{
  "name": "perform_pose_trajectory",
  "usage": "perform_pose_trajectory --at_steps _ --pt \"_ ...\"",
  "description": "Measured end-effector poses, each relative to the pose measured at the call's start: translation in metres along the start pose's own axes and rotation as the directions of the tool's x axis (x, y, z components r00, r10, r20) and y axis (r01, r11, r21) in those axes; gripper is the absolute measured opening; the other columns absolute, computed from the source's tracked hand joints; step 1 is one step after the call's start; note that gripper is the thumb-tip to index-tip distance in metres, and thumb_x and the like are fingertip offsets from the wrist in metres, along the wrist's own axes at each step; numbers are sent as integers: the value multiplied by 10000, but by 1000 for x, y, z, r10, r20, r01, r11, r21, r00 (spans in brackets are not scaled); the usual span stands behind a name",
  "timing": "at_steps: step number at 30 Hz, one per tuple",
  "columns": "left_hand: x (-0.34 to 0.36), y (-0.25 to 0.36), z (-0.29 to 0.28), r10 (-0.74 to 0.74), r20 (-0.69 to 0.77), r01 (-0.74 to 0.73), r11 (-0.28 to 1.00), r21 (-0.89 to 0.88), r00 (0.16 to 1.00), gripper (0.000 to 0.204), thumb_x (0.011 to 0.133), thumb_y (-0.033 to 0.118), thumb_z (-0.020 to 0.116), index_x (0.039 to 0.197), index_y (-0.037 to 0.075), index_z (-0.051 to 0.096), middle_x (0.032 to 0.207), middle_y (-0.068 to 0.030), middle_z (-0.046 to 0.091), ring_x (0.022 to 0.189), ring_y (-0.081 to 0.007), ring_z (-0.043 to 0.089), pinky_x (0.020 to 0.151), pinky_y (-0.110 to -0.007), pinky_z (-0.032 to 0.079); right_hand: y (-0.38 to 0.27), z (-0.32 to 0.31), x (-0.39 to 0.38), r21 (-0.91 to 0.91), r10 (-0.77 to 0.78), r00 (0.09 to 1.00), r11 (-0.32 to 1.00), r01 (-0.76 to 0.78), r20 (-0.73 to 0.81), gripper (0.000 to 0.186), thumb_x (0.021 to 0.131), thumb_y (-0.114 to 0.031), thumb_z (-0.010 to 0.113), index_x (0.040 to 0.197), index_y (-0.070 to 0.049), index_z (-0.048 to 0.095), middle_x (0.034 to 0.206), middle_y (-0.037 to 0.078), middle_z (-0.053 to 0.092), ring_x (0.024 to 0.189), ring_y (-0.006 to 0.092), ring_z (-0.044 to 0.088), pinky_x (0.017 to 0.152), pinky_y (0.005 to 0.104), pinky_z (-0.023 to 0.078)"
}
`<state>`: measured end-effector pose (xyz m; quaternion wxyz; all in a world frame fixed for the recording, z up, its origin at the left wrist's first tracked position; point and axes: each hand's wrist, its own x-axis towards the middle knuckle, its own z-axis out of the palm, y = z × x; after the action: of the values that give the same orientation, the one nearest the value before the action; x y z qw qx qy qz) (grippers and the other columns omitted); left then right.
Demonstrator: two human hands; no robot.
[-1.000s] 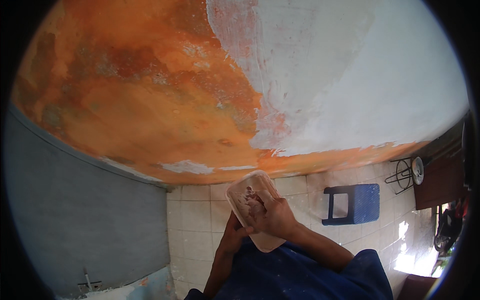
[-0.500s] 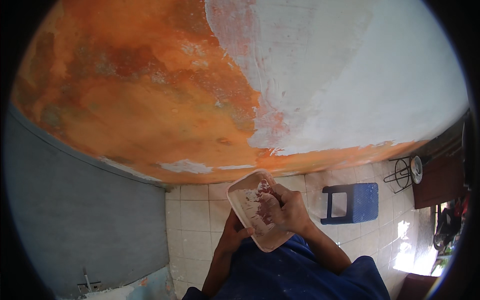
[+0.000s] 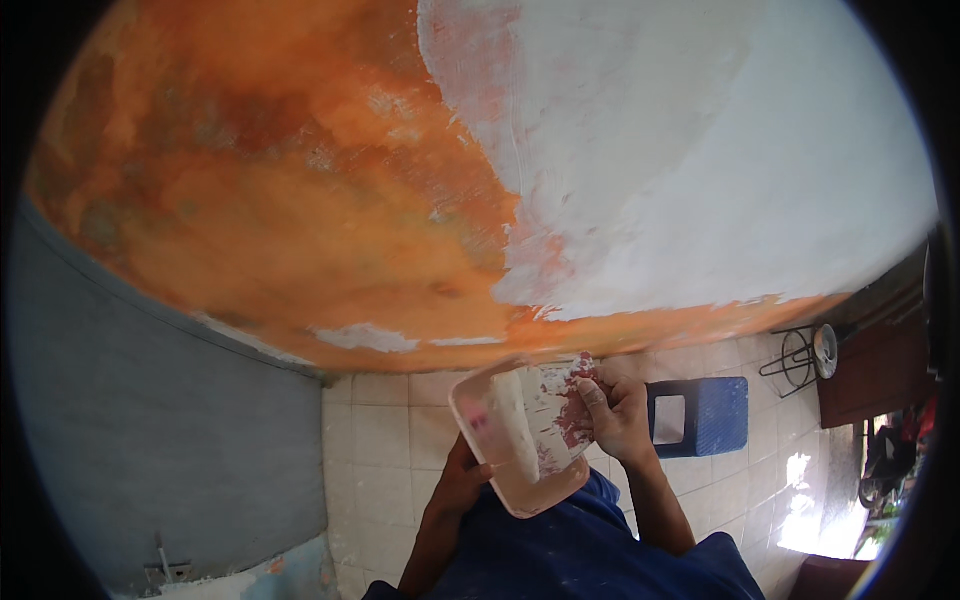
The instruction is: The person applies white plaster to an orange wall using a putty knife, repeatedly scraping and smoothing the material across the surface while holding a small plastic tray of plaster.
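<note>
A pale pink plastic tray (image 3: 485, 435) is tilted in front of my body, gripped along its left side by my left hand (image 3: 463, 476), thumb over the rim. My right hand (image 3: 619, 416) is closed on a broad, flat putty spreader (image 3: 562, 412), reddish and smeared with white. The spreader lies over the right part of the tray. Along its left edge runs a thick band of whitish putty (image 3: 514, 425). Ahead is a wall with bare orange paint (image 3: 300, 230) on the left and a white coat (image 3: 690, 160) on the right.
A blue plastic stool (image 3: 715, 415) stands on the tiled floor (image 3: 375, 440) to my right. Farther right are a black wire stand (image 3: 790, 362) and a dark red cabinet (image 3: 865, 375). A grey wall panel (image 3: 170, 400) borders the left, with a socket (image 3: 168, 572) low down.
My right hand has drawn the spreader to the right and turned it so its broad face shows. The putty band now sits along its left edge. The tray has shifted slightly down.
</note>
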<state>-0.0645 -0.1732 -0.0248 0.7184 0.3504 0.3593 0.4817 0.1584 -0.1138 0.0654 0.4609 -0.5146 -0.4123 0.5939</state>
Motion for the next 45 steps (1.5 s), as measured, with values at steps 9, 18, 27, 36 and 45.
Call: perform_pose_trajectory --at_steps 9,18,27,36,45 --pt "25 -1 8 -37 -114 16 984 -180 993 876 725 252 681 1421 32 196 1370 -113 390 1254 -256 415 1003 -381 397 16 4 3 219 -198 971 950 224 -135 171 891 -36 567 1029 65 569 852 98 667 690 106 629 608 223 520" --pt "34 -14 -4 -20 -144 -17 968 -252 989 791 752 257 637 1400 52 231 1311 -107 442 1187 -257 481 929 -376 462 40 -14 5 282 -37 997 958 56 -72 196 844 14 605 1033 58 577 902 120 669 785 151 646 723 291 542" --pt "66 -38 -22 -96 -130 66 973 -219 987 653 822 286 581 1375 100 290 1299 -87 454 1189 -251 483 941 -429 454 75 -14 29 609 110 991 782 -134 76 180 875 -8 570 1054 1 579 979 89 654 839 151 639 755 296 542" --pt "70 -67 -100 -218 -160 187 963 -193 963 761 727 273 643 1381 147 275 1301 -93 456 1165 -279 501 900 -451 487 152 -8 84 726 316 946 635 -265 69 282 923 -79 510 1199 -20 509 1142 60 584 1016 157 558 880 321 466" --pt "30 -67 -99 -73 -190 9 949 -316 979 805 698 251 698 1375 117 282 1265 -90 483 1136 -282 529 835 -455 532 163 -5 132 722 286 957 653 -228 44 282 902 -45 510 1182 -12 507 1163 107 582 983 192 575 871 325 473"
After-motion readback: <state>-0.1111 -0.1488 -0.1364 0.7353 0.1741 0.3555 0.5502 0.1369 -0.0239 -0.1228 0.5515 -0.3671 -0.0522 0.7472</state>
